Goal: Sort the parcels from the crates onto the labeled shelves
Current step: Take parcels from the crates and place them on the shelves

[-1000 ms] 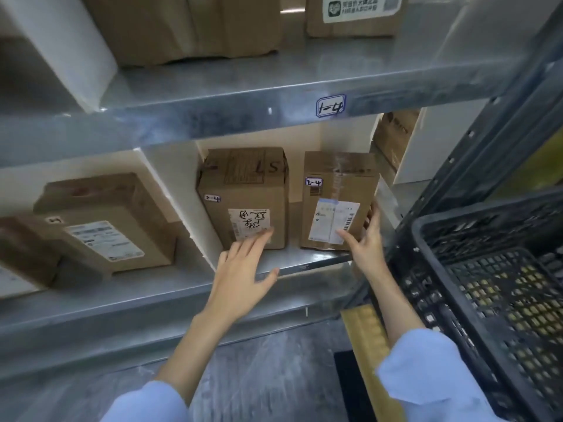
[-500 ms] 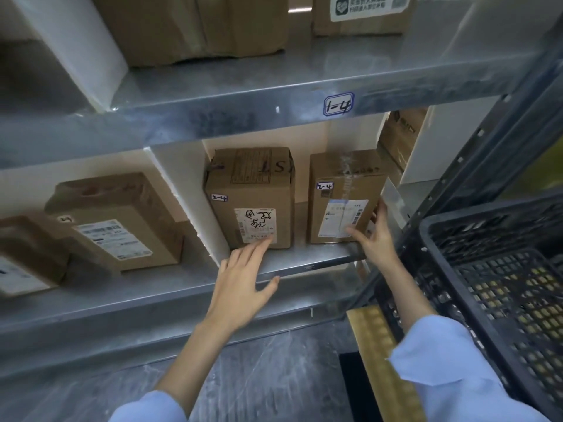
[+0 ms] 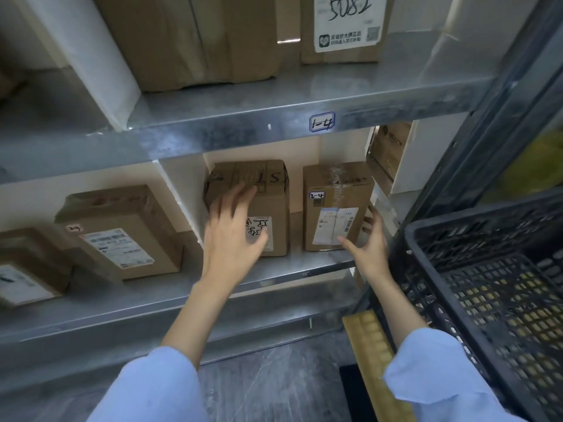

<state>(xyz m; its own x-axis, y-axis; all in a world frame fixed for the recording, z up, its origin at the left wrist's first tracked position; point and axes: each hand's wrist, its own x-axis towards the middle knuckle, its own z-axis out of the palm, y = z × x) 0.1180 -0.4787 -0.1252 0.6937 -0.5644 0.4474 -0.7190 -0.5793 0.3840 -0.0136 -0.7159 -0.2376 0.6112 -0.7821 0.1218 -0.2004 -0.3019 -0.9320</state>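
Up from the grey metal shelf (image 3: 274, 271) edge since a second ago, the left hand (image 3: 231, 236) now lies on the brown cardboard parcel with a handwritten label (image 3: 275, 202), fingers spread straight. The right hand (image 3: 370, 248), fingers loosely splayed and gripping nothing, touches the lower right corner of the brown cardboard parcel stickered 2-4 (image 3: 335, 205), which stands upright on the same shelf, near the black plastic crate (image 3: 487, 239).

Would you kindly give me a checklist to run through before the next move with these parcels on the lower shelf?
1. Brown cardboard parcel with 2-4 sticker upright on lower metal shelf: ok.
2. Its sticker faces outward: ok.
3. Lower shelf's own tag matches 2-4: cannot tell; only the 1-4 tag on the upper edge shows.
4. Left hand open, free to grip the handwritten-label cardboard parcel: ok.
5. Right hand open beside the 2-4 parcel: ok.
6. Black plastic crate emptied: cannot tell, partly out of view.
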